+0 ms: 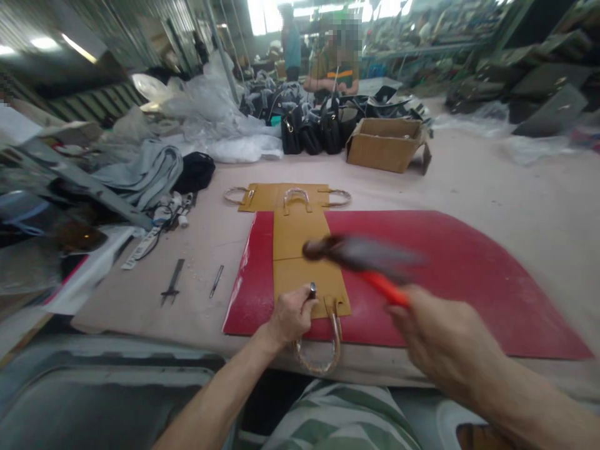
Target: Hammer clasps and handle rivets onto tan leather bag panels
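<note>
A tan leather bag panel lies flat on a red cutting mat, with clear wrapped handles at its near end and far end. My left hand pinches a small metal punch upright on the panel's near edge, beside the near handle's tab. My right hand grips a hammer by its orange handle; the head is blurred in motion above the panel, to the right of the punch.
Scissors and a thin metal tool lie left of the mat. A cardboard box, black bags, plastic sheeting and a seated person are at the far end. Clutter fills the left side.
</note>
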Demonstrator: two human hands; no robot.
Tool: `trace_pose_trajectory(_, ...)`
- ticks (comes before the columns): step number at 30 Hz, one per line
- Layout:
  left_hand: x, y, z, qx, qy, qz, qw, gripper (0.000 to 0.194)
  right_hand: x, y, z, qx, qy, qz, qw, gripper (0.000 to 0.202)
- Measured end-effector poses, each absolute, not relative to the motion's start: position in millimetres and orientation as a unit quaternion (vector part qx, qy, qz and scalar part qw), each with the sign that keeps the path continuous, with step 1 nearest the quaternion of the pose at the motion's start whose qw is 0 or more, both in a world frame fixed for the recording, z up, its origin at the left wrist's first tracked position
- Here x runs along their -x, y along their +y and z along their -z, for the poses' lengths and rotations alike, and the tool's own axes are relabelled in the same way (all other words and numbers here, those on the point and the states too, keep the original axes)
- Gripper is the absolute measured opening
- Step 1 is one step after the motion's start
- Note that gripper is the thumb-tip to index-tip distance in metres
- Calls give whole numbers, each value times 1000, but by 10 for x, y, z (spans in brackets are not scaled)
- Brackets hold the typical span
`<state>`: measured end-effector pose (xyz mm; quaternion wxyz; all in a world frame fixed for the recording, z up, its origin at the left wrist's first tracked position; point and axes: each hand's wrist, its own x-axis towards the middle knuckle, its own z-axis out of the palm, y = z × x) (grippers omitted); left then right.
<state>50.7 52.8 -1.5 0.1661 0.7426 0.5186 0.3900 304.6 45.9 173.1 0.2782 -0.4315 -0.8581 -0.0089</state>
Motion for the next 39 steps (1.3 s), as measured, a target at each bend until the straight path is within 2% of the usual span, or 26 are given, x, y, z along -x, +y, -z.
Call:
trace_pose_trajectory(3, -504, 517, 20, -742, 522, -384, 171, 11, -3114, 478, -1599, 392, -900, 16, 189, 31)
trace_pose_trajectory(5, -507, 512, 22, -742, 520, -386, 171, 11, -3139, 515, -1573, 424, -888, -10, 178, 34)
trace_pose_trajectory(8, -511, 516, 14, -743, 518, -390, 167, 12, -3043, 616, -1448, 506, -839, -112, 167, 34)
trace_pose_trajectory(12, -498, 529, -36, -749, 507, -390, 169, 11, -2715, 858, -968, 568, -797, -201, 47, 28)
trace_pose_trajectory(14, -488, 529, -69, -751, 502, -391, 176, 12, -2553, 976, -727, 581, -785, -216, 21, 26)
trace_pose_trajectory(20, -505, 534, -114, -705, 517, -411, 259, 12, -2373, 1094, -462, 608, -760, -231, 9, 27)
trace_pose_trajectory(23, -503, 563, -121, -584, 562, -458, 364, 11, -2381, 1087, -458, 619, -750, -234, 5, 29)
trace_pose_trajectory(26, -417, 600, -158, -446, 579, -524, 438, 22, -2388, 1089, -457, 622, -745, -240, 2, 30)
trace_pose_trajectory(32, 52, 639, -288, -384, 651, -536, 377, 32, -2388, 1117, -468, 626, -738, -251, -8, 31)
trace_pose_trajectory(39, 889, 628, -254, -314, 748, -477, 339, 40, -2387, 1120, -478, 624, -739, -252, -17, 33)
